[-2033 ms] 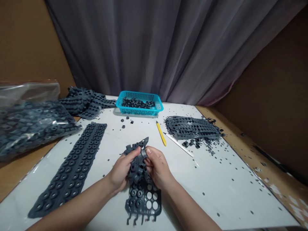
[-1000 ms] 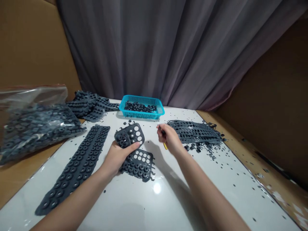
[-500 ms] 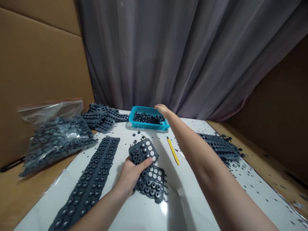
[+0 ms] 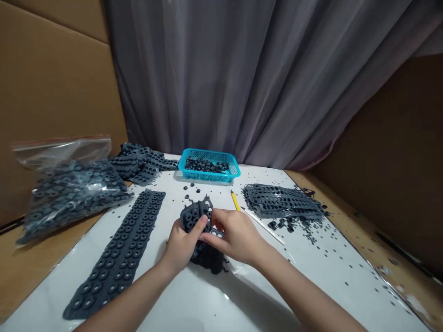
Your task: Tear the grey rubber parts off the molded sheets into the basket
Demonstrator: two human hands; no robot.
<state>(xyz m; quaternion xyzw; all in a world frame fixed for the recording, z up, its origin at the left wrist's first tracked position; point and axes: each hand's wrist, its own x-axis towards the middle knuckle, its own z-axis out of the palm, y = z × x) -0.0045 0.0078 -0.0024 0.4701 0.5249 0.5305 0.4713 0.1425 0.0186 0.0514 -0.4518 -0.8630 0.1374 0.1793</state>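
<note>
At the near centre, the left hand [image 4: 183,244] grips the dark rubber sheet [image 4: 195,216], thumb on top; the right hand [image 4: 237,233], fingers curled, pinches its right side.

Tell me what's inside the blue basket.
The blue basket holds many small dark pieces. Whatever lies beneath the pile is covered, so I can't tell.

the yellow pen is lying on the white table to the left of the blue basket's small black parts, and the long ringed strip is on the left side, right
Not quite: in the head view, the yellow pen lies to the right of the small black parts.
</note>
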